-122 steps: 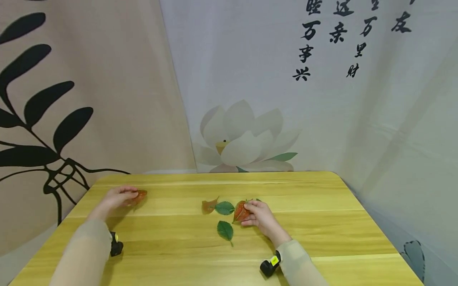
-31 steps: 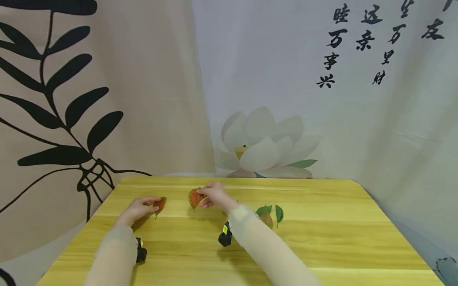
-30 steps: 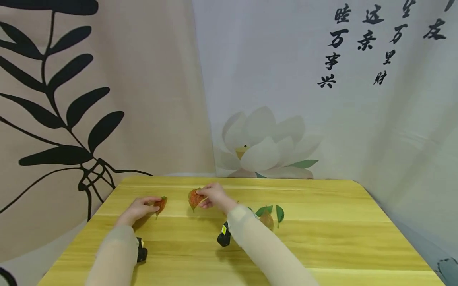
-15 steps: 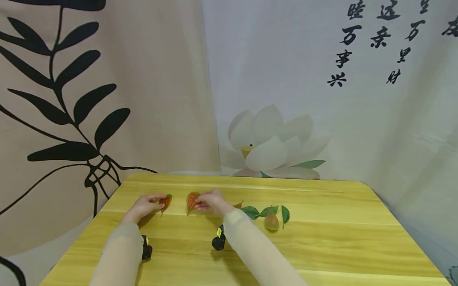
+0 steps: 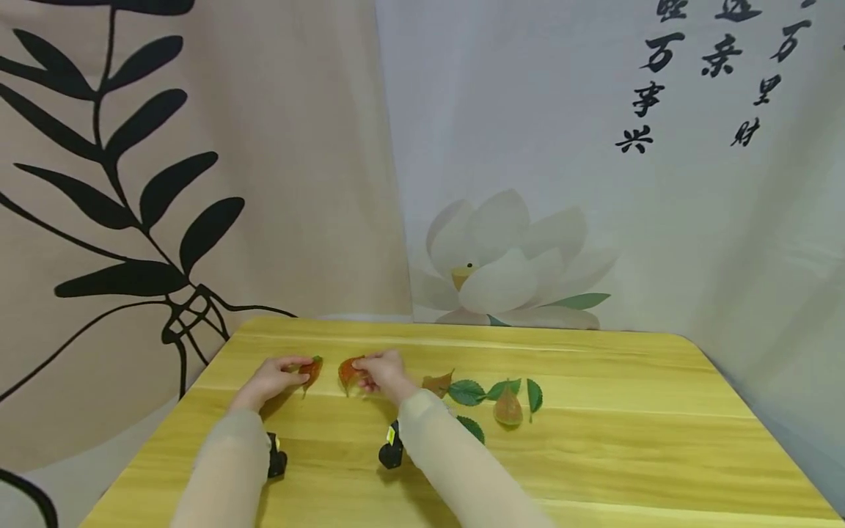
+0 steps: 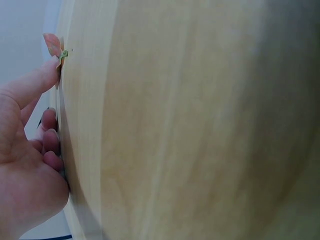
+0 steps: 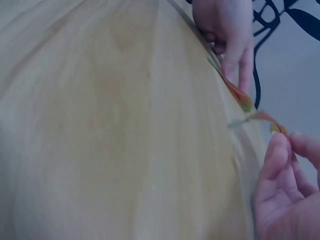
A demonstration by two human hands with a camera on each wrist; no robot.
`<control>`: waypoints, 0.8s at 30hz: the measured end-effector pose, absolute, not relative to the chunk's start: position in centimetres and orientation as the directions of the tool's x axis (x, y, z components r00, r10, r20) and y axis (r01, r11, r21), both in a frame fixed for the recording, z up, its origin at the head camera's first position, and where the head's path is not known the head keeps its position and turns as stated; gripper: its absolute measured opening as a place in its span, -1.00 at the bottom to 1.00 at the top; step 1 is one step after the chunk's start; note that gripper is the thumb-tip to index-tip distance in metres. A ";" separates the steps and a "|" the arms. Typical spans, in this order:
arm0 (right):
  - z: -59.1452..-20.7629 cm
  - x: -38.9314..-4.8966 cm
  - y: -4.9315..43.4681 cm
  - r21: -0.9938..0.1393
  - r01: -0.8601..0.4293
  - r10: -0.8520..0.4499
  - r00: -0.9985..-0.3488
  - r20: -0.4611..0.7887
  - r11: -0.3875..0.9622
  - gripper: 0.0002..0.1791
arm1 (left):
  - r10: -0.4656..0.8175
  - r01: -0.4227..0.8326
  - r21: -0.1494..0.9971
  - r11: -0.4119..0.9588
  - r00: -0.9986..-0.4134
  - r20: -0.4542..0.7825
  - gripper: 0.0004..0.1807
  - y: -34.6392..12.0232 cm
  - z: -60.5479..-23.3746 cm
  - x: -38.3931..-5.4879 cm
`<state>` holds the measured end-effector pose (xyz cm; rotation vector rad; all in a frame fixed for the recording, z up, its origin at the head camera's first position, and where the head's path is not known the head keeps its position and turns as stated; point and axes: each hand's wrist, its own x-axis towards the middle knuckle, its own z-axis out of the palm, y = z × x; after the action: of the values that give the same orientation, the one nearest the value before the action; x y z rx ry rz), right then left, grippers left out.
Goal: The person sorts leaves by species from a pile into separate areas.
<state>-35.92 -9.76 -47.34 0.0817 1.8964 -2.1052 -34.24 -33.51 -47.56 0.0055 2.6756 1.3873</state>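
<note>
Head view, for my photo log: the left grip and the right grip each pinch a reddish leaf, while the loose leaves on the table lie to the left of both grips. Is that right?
Not quite: the head view shows the loose leaves to the right of both grips. The left grip and right grip do each pinch a reddish leaf.

We have only a narrow gap between the red leaf [image 5: 312, 375] in our left hand [image 5: 272, 380] and the orange-red leaf [image 5: 346, 376] in our right hand [image 5: 386, 373]. Nearer us, the desk [image 5: 330, 480] lies open between the two black wrist cameras [image 5: 391, 453]. Our right sleeve [image 5: 465, 466] and the loose leaves [image 5: 467, 393] beside it obstruct a low pass rightward; beyond those leaves we find wide bare desk.
</note>
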 end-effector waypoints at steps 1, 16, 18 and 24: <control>-47.4 -35.8 -10.1 -0.962 0.259 -0.175 -0.955 -0.241 -0.090 -0.81 | 0.060 -0.057 0.813 0.580 -0.992 -0.113 -0.53 -33.4 -47.6 -34.2; -47.4 -35.8 -12.7 -0.964 0.255 -0.129 -0.961 -0.245 -0.073 -0.87 | 0.031 -0.052 0.796 0.603 -0.996 -0.089 -0.54 -32.9 -47.4 -34.3; -47.4 -35.8 -13.0 -0.966 0.253 -0.127 -0.961 -0.244 -0.056 -0.87 | 0.031 -0.049 0.794 0.606 -0.996 -0.085 -0.54 -33.0 -47.4 -34.3; -47.4 -36.0 -14.0 -0.969 0.244 -0.122 -0.964 -0.237 -0.042 -0.85 | 0.026 -0.048 0.799 0.600 -0.996 -0.080 -0.56 -33.4 -47.8 -34.4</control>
<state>-36.03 -13.95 -47.38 0.1299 1.9798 -2.0972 -34.42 -33.44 -47.78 -0.0186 2.7347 1.3695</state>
